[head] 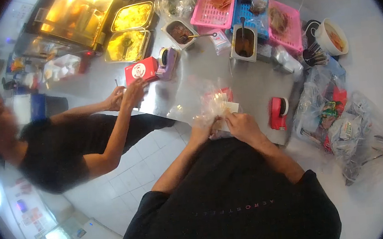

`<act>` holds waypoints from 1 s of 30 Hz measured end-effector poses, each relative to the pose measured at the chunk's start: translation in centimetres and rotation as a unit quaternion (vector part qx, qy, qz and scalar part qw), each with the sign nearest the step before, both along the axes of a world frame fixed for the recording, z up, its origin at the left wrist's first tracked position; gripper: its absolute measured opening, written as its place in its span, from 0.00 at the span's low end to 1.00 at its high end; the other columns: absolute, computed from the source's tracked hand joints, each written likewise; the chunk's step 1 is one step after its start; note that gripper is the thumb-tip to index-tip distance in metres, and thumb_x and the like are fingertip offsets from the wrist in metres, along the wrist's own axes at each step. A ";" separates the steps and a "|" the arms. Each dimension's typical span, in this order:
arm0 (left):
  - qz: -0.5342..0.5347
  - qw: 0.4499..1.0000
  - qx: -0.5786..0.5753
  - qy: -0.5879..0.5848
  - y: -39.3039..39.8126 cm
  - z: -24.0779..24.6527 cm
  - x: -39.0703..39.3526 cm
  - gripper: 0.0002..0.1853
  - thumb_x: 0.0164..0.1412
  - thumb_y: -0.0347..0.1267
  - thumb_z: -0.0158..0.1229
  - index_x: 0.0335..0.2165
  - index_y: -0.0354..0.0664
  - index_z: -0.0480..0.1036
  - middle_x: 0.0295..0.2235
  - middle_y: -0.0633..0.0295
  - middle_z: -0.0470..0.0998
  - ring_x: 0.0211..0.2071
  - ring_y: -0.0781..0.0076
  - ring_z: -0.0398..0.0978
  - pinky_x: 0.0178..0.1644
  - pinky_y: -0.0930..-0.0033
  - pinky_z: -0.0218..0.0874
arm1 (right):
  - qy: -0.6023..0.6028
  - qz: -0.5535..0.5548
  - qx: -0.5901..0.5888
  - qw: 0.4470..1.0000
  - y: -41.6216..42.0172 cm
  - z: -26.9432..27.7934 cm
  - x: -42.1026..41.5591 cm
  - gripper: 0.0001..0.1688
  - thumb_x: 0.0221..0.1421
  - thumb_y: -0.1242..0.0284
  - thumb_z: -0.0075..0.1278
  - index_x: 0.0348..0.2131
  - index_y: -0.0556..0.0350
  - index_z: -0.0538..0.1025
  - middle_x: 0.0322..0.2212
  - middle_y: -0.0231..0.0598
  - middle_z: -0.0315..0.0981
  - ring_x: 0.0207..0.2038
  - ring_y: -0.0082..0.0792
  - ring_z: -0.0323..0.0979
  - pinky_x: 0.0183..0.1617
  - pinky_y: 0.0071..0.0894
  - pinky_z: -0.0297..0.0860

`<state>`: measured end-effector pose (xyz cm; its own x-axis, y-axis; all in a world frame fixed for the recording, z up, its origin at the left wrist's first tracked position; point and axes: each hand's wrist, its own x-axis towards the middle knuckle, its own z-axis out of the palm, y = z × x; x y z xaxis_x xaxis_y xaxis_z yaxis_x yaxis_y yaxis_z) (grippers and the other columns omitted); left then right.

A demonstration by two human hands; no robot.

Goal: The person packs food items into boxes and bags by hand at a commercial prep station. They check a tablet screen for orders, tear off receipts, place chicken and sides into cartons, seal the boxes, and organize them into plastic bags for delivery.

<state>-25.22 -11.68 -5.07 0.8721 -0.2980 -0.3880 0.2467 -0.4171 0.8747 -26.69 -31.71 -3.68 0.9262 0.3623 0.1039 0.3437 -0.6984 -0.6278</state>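
At the near edge of the steel table, my left hand (202, 129) pinches a clear plastic bag (211, 107). Close beside it, my right hand (242, 124) has its fingers closed at the bag and a white card-like piece (231, 107). Something red and white, perhaps a box (224, 91), shows through or behind the crumpled plastic; its shape is partly hidden. A red tape dispenser (276, 116) stands on the table to the right of my right hand.
A co-worker's hands (127, 94) work at the left, near a red box (141, 70) and a purple tape dispenser (168, 64). Behind are trays of yellow food (126, 46), steel sauce pans (243, 44) and a pink basket (214, 6). Plastic bags (346, 127) lie at right.
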 end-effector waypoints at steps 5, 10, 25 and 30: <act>-0.087 0.905 0.047 -0.413 0.9 -2.8 -2.1 0.16 0.44 0.30 0.60 0.36 0.42 0.77 0.35 0.62 0.79 0.30 0.60 0.75 0.31 0.66 0.66 | 0.002 0.064 0.090 0.994 -0.4 0.2 2.8 0.10 0.50 0.70 0.51 0.24 0.59 0.69 0.19 0.47 0.70 0.23 0.47 0.74 0.25 0.42 0.69; -0.102 0.888 0.072 -0.442 1.6 -3.3 -3.7 0.21 0.44 0.29 0.65 0.41 0.43 0.76 0.43 0.61 0.76 0.47 0.54 0.70 0.56 0.57 0.58 | -0.008 0.063 0.100 0.993 -1.4 -1.7 1.2 0.10 0.44 0.71 0.55 0.26 0.58 0.71 0.20 0.40 0.70 0.23 0.42 0.72 0.25 0.39 0.68; -0.187 0.941 0.203 -0.194 -0.1 1.4 3.4 0.27 0.31 0.38 0.69 0.38 0.56 0.74 0.55 0.60 0.65 0.60 0.62 0.58 0.61 0.34 0.30 | 0.330 0.066 0.155 0.929 -4.8 -4.2 9.4 0.21 0.48 0.78 0.50 0.45 0.54 0.76 0.57 0.49 0.60 0.56 0.50 0.63 0.60 0.41 0.60; -0.232 0.924 0.254 -0.165 -1.4 1.0 4.5 0.27 0.33 0.39 0.68 0.39 0.55 0.72 0.53 0.65 0.66 0.58 0.66 0.60 0.60 0.34 0.30 | 0.221 0.058 0.097 0.969 -4.6 -4.1 9.2 0.25 0.47 0.72 0.54 0.47 0.57 0.74 0.48 0.52 0.69 0.48 0.53 0.69 0.54 0.45 0.65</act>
<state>-20.73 -13.07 -4.03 0.7921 -0.5222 -0.3160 -0.3077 -0.7888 0.5321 -17.50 -36.30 -7.82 0.8499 0.4805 -0.2165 0.0817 -0.5259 -0.8466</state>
